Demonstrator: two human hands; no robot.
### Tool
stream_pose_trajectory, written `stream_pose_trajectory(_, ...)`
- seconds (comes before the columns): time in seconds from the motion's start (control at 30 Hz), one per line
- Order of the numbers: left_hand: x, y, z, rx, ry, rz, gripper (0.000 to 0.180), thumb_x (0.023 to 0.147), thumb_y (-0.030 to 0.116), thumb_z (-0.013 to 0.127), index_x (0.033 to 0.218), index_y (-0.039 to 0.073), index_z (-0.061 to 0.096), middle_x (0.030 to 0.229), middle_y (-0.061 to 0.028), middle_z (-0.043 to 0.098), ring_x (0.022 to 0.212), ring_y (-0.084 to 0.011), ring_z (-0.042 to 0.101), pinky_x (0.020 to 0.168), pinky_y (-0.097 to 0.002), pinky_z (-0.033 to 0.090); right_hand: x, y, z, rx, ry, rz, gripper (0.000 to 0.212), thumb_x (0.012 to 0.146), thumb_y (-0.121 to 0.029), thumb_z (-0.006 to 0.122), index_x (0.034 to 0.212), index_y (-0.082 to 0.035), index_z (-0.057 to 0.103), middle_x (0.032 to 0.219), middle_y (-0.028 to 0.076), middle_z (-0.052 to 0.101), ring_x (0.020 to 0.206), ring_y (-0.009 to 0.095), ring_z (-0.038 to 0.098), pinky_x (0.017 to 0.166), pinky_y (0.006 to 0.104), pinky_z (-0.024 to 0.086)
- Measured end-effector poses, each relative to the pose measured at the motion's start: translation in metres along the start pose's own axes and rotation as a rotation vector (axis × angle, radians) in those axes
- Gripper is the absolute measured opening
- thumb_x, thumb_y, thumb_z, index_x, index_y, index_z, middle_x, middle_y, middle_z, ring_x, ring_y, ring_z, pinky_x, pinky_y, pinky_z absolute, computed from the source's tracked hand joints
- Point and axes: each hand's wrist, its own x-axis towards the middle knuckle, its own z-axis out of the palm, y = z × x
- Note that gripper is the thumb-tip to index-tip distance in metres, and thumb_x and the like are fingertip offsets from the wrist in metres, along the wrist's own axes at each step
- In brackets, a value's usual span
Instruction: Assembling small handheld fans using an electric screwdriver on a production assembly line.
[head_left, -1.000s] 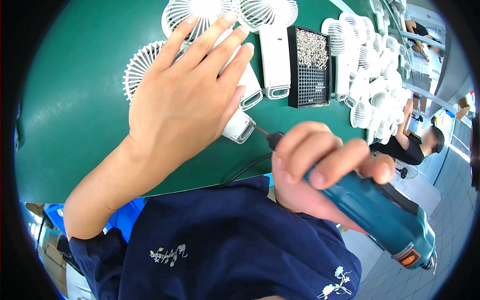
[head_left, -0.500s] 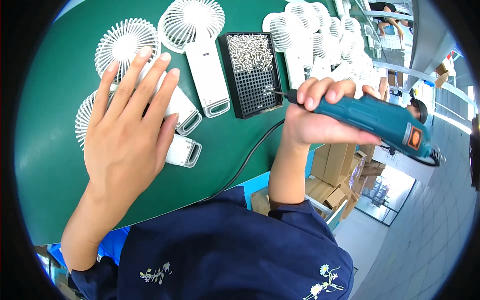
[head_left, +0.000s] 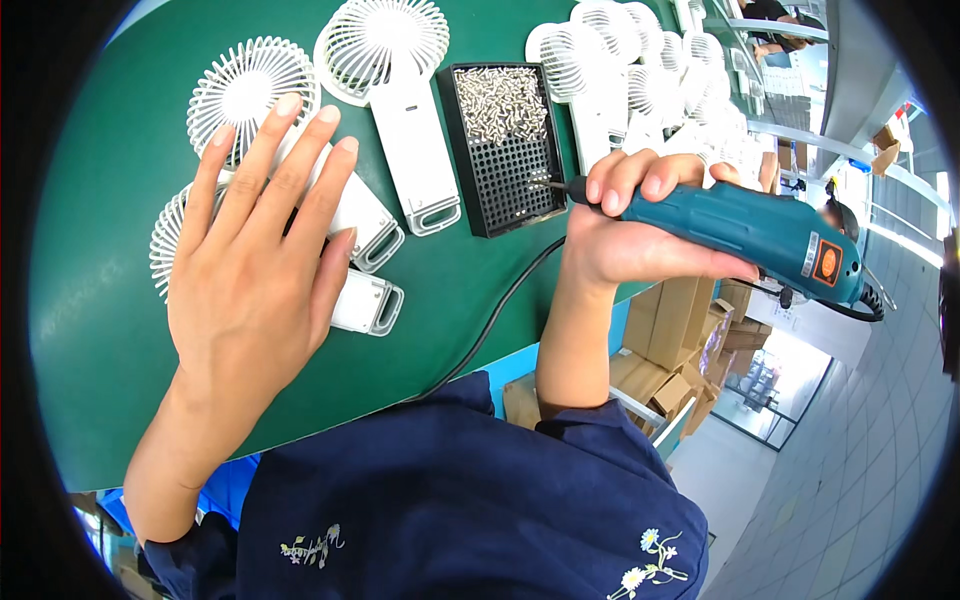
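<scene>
The electric screwdriver (head_left: 735, 222) sits in your right hand (head_left: 640, 230), fingers wrapped round it, its bit over the perforated part of the black tray (head_left: 500, 180), beside the loose screws (head_left: 500, 105). Setting the bit square to a screw head would likely seat it cleanly. Your left hand (head_left: 260, 250) spreads wide over white fans (head_left: 360, 215) on the green tabletop (head_left: 100, 300). The screwdriver bears an orange label (head_left: 828, 264), its print too small to tell.

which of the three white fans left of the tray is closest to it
The rightmost fan: its handle lies beside the black tray, while the left hand partly covers the other two.
</scene>
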Motion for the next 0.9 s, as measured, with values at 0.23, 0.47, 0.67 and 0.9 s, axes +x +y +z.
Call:
stream_pose_trajectory(0.23, -0.002, 0.001, 0.003, -0.008, 0.033, -0.002, 0.049, 0.084, 0.012, 0.066, 0.132, 0.006, 0.057, 0.144, -0.0091, 0.052, 0.14, -0.0291, 0.041, 0.117, -0.0473, 0.028, -0.006, -0.015, 0.002, -0.062, 0.023, -0.041, 0.092, 0.08, -0.091, 0.018, 0.126, -0.016, 0.045, 0.067, 0.005, 0.05, 0.037, 0.016, 0.041, 0.032, 0.029, 0.034)
stream_pose_trajectory(0.47, -0.009, -0.003, 0.001, -0.041, 0.109, -0.013, 0.046, 0.084, 0.017, 0.067, 0.129, 0.007, 0.059, 0.14, -0.0059, 0.055, 0.137, -0.0244, 0.044, 0.116, -0.0436, 0.03, -0.042, -0.063, 0.071, 0.073, -0.382, 0.086, 0.071, 0.093, -0.07, 0.043, 0.126, -0.007, 0.049, 0.08, 0.002, 0.051, 0.047, 0.012, 0.047, 0.039, 0.0283, 0.039)
stream_pose_trajectory(0.67, -0.006, -0.002, 0.014, -0.035, 0.127, -0.034, 0.044, 0.087, 0.02, 0.065, 0.128, 0.007, 0.06, 0.14, -0.0047, 0.055, 0.137, -0.0225, 0.044, 0.116, -0.0431, 0.03, -0.078, -0.05, 0.09, 0.122, -0.463, 0.234, 0.066, 0.098, -0.064, 0.038, 0.135, -0.009, 0.047, 0.076, 0.004, 0.052, 0.042, 0.017, 0.044, 0.038, 0.0318, 0.039)
stream_pose_trajectory(0.9, -0.009, -0.002, 0.016, -0.04, 0.144, -0.023, 0.043, 0.086, 0.021, 0.066, 0.126, 0.008, 0.061, 0.139, -0.0041, 0.056, 0.137, -0.0217, 0.045, 0.115, -0.0426, 0.031, -0.085, -0.038, 0.086, 0.168, -0.511, 0.248, 0.065, 0.096, -0.062, 0.045, 0.137, -0.011, 0.044, 0.078, 0.007, 0.054, 0.047, 0.02, 0.05, 0.041, 0.0342, 0.044)
